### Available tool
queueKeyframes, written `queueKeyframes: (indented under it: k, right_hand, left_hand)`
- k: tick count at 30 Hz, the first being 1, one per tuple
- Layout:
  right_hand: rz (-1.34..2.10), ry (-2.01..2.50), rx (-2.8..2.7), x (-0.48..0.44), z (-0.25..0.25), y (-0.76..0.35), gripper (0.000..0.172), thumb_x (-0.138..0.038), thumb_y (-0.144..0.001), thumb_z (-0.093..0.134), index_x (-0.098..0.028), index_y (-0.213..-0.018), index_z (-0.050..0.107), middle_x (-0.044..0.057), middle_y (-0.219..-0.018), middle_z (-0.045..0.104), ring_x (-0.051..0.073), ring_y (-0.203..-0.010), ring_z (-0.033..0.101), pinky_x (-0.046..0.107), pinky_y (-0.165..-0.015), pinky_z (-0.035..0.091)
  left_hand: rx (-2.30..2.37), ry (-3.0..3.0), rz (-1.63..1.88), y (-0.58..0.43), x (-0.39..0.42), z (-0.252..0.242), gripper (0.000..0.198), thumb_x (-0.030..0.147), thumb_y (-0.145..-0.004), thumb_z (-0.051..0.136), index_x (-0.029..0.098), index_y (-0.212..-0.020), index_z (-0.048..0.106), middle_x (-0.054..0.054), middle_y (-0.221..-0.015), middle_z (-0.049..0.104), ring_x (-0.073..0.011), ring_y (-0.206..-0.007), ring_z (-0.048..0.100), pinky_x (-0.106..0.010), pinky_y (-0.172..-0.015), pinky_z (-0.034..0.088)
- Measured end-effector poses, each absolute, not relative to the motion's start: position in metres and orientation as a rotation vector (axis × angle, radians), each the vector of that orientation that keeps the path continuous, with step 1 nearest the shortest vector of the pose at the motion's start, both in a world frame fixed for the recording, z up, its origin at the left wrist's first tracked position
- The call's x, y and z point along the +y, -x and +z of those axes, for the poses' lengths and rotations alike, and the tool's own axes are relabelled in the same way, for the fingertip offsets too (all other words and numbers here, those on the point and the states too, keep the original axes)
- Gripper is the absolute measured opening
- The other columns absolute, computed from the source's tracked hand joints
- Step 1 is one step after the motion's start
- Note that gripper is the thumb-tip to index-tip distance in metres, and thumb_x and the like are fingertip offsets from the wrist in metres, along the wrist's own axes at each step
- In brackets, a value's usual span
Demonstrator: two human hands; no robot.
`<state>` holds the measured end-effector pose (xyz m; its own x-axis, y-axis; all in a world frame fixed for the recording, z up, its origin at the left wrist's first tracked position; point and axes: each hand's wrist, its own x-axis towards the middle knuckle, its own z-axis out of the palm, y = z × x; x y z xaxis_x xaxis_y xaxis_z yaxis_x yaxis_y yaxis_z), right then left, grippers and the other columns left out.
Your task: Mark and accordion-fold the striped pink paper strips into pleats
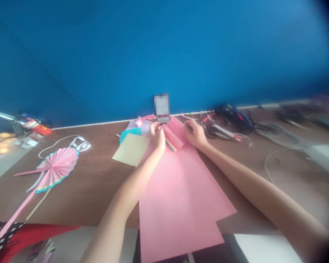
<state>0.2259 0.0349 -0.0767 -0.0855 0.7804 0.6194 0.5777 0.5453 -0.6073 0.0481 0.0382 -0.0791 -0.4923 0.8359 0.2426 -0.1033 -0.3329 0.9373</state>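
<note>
Both my hands reach to the far side of a brown table. My left hand and my right hand each pinch an end of a pleated pink paper strip, fingers closed on it. The strip lies at the top of a large pink paper sheet that runs toward me and hangs over the table's front edge. A phone leans upright against the blue wall just behind my hands.
A pale yellow sheet and a teal sheet lie left of my hands. A finished pink paper fan with ribbons lies at left. Tangled cables and tools sit at the back right. White paper lies near right.
</note>
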Motion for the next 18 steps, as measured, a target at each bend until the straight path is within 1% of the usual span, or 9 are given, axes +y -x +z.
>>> queueKeyframes:
  k: [2,4,8,11,14,18]
  right_hand:
    - [0.214,1.123,-1.835,0.0323,-0.0762,-0.2242,0.023,-0.031,-0.090,0.045,-0.021,-0.102,0.061,0.008,-0.093,0.071,0.023,-0.080,0.065,0.034,-0.072,0.048]
    - [0.172,1.110,-1.885,0.0306,-0.0758,-0.2228,0.023,-0.030,-0.092,0.043,-0.021,-0.101,0.062,0.008,-0.096,0.071,0.023,-0.080,0.065,0.032,-0.072,0.048]
    - [0.131,1.091,-1.904,0.0298,-0.0754,-0.2220,0.023,-0.030,-0.093,0.043,-0.021,-0.100,0.063,0.007,-0.097,0.071,0.022,-0.082,0.066,0.031,-0.072,0.047]
    - [0.119,1.105,-1.877,0.0299,-0.0750,-0.2231,0.024,-0.030,-0.094,0.042,-0.022,-0.102,0.063,0.007,-0.097,0.071,0.023,-0.085,0.065,0.032,-0.073,0.047]
    - [0.079,1.129,-1.836,0.0310,-0.0749,-0.2251,0.026,-0.030,-0.095,0.041,-0.022,-0.103,0.064,0.007,-0.099,0.071,0.023,-0.088,0.064,0.033,-0.075,0.047]
    - [-0.045,1.131,-1.843,0.0356,-0.0763,-0.2273,0.026,-0.031,-0.094,0.042,-0.021,-0.102,0.065,0.008,-0.098,0.071,0.026,-0.090,0.061,0.038,-0.080,0.045]
  left_hand:
    - [1.275,-1.060,1.902,-0.0485,0.0360,-0.0785,0.025,0.012,-0.080,0.055,0.023,-0.102,0.056,-0.006,-0.110,0.064,-0.0178,-0.106,0.059,-0.033,-0.096,0.042]
    - [1.284,-1.177,1.884,-0.0501,0.0325,-0.0764,0.023,0.016,-0.083,0.056,0.024,-0.104,0.058,-0.006,-0.110,0.065,-0.0188,-0.108,0.059,-0.033,-0.096,0.041]
    - [1.196,-1.372,1.750,-0.0540,0.0287,-0.0721,0.027,0.028,-0.083,0.064,0.024,-0.109,0.060,-0.007,-0.115,0.064,-0.0222,-0.115,0.054,-0.035,-0.100,0.038]
    - [1.184,-1.428,1.668,-0.0541,0.0312,-0.0726,0.020,0.034,-0.084,0.064,0.024,-0.100,0.064,-0.006,-0.105,0.065,-0.0223,-0.106,0.056,-0.034,-0.097,0.038]
    - [1.208,-1.421,1.659,-0.0525,0.0339,-0.0748,0.018,0.036,-0.082,0.066,0.023,-0.094,0.063,-0.006,-0.098,0.064,-0.0213,-0.099,0.057,-0.032,-0.092,0.039]
    - [1.165,-1.418,1.630,-0.0518,0.0338,-0.0759,0.025,0.033,-0.079,0.070,0.024,-0.100,0.059,-0.005,-0.092,0.064,-0.0203,-0.094,0.058,-0.030,-0.086,0.040]
